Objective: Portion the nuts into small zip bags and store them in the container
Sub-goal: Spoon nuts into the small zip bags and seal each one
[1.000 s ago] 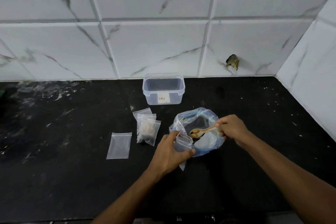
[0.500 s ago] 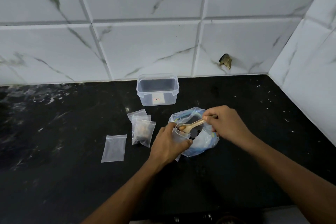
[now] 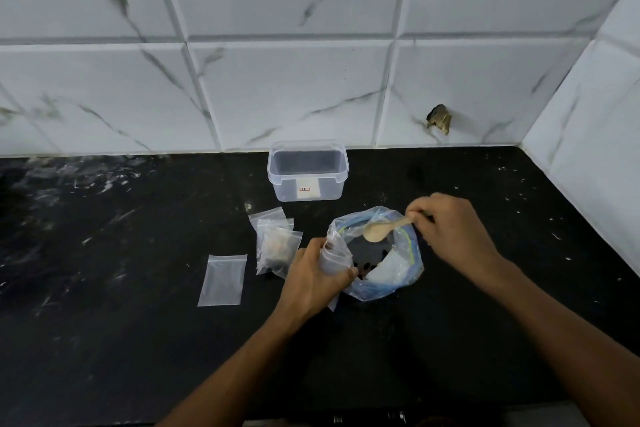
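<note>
My wooden spoon (image 3: 379, 231) has moved back from the small zip bag (image 3: 334, 255) and now hangs over the big bag of nuts (image 3: 398, 274). My left hand (image 3: 311, 282) grips the small bag, just left of the big bag. My right hand (image 3: 450, 236) pinches the spoon handle. I think the small bag is thin, soft and slippery, so I should hold it near its mouth. The container (image 3: 307, 170) sits behind the big bag on the desk (image 3: 104, 340).
</note>
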{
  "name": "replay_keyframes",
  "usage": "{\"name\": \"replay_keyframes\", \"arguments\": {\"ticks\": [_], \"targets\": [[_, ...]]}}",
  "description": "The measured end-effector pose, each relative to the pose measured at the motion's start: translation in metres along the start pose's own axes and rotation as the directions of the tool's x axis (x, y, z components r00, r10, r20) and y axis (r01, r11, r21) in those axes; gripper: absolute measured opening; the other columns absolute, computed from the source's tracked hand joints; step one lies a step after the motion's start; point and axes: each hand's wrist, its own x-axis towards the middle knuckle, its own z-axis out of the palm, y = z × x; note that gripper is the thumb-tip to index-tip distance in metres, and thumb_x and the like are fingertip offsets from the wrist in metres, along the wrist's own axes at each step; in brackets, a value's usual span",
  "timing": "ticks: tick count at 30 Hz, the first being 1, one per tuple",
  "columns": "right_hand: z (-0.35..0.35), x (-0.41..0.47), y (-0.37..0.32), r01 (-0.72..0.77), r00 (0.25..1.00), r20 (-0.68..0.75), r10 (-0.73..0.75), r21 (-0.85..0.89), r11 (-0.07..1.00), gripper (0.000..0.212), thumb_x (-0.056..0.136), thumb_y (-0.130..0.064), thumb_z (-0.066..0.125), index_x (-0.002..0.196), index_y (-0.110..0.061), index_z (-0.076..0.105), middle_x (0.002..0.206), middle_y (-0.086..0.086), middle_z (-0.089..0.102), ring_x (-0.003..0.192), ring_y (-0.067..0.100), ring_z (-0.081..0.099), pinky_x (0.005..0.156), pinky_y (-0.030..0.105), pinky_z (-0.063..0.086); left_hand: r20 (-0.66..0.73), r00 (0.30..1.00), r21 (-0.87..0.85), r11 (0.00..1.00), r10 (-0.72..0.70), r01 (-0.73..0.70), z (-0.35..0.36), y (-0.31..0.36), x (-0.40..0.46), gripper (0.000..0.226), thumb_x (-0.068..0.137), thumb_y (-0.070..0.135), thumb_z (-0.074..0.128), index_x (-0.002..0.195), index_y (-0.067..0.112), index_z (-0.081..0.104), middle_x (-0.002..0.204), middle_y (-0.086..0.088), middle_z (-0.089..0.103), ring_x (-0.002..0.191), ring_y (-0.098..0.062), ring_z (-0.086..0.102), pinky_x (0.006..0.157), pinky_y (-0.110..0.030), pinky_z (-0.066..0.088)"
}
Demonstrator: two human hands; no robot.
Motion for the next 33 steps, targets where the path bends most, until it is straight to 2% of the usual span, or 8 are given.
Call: {"name": "replay_keyframes", "arguments": {"ticks": [3,5,7,11,14,19,25,33], "targets": [[0.026,-0.005,0.026,-0.137,0.984,0.106,0.143,-0.063,0.989,0.014,0.093,-0.011,0.058,0.089,-0.014,0.071,0.078,-0.003,0.063,0.066,0.003,0.055,0.064,0.02,0.045,0.059,0.998,-0.069,0.997,-0.014,0.018,-0.002,-0.006,-0.006,0.061,0.07,0.055,0.074,0.122,0.035,0.049,0.12,0.009,0.058,0.108,-0.005,0.059,0.091,-0.03,0.053],[0.046,-0.012,0.032,-0.155,0.974,0.153,0.168,-0.096,0.983,0.014,0.094,-0.013,0.056,0.087,-0.016,0.068,0.08,-0.003,0.062,0.067,0.004,0.056,0.063,0.02,0.047,0.111,0.994,-0.133,0.99,-0.024,0.038,-0.002,-0.007,-0.008,0.053,0.077,0.042,0.077,0.122,0.033,0.05,0.117,0.012,0.061,0.105,-0.001,0.061,0.086,-0.023,0.053],[0.063,-0.015,0.03,-0.147,0.97,0.176,0.165,-0.108,0.983,0.013,0.094,-0.015,0.056,0.087,-0.016,0.067,0.079,-0.005,0.058,0.068,0.004,0.055,0.063,0.02,0.048,0.142,0.989,-0.154,0.987,-0.032,0.054,0.001,-0.008,-0.008,0.052,0.076,0.044,0.077,0.12,0.036,0.05,0.116,0.014,0.063,0.105,0.0,0.062,0.09,-0.027,0.054],[0.086,-0.016,0.018,-0.175,0.962,0.216,0.166,0.024,0.984,0.019,0.093,-0.01,0.056,0.081,-0.01,0.07,0.075,0.001,0.066,0.067,0.01,0.062,0.068,0.035,0.056,0.19,0.98,-0.15,0.985,-0.051,0.08,0.006,-0.009,-0.005,0.057,0.066,0.054,0.075,0.116,0.041,0.051,0.117,0.013,0.063,0.108,-0.004,0.062,0.095,-0.036,0.054],[0.094,-0.016,0.007,-0.272,0.928,0.294,0.227,0.121,0.955,0.02,0.094,-0.009,0.054,0.084,-0.01,0.071,0.071,-0.003,0.062,0.064,0.01,0.062,0.067,0.034,0.057,0.187,0.982,-0.131,0.989,-0.038,0.063,0.008,-0.009,-0.005,0.058,0.071,0.049,0.075,0.122,0.036,0.05,0.119,0.012,0.061,0.11,-0.005,0.06,0.097,-0.036,0.053],[0.092,-0.009,0.007,-0.585,0.773,0.452,0.446,0.233,0.777,0.016,0.096,-0.009,0.053,0.092,-0.011,0.069,0.078,0.006,0.065,0.061,0.011,0.062,0.049,0.02,0.048,0.205,0.978,-0.12,0.991,-0.04,0.065,0.008,-0.01,-0.003,0.067,0.07,0.051,0.075,0.129,0.033,0.047,0.124,0.01,0.059,0.113,-0.007,0.059,0.098,-0.036,0.052],[0.078,-0.005,0.023,-0.743,0.66,0.495,0.565,0.317,0.59,0.014,0.094,-0.004,0.055,0.099,-0.009,0.067,0.08,0.012,0.067,0.063,0.015,0.061,0.053,0.023,0.049,0.158,0.986,-0.115,0.991,-0.05,0.068,0.005,-0.012,-0.003,0.073,0.059,0.064,0.073,0.124,0.041,0.048,0.126,0.01,0.058,0.116,-0.008,0.058,0.099,-0.039,0.052],[0.035,-0.002,0.033,-0.748,0.664,0.498,0.558,0.455,0.484,0.016,0.094,-0.001,0.053,0.096,-0.003,0.069,0.08,0.015,0.065,0.063,0.016,0.058,0.055,0.025,0.049,0.078,0.996,-0.024,0.999,-0.034,0.036,-0.002,-0.007,0.004,0.08,0.055,0.069,0.07,0.126,0.038,0.046,0.129,0.006,0.053,0.115,-0.012,0.056,0.097,-0.041,0.053]]}}
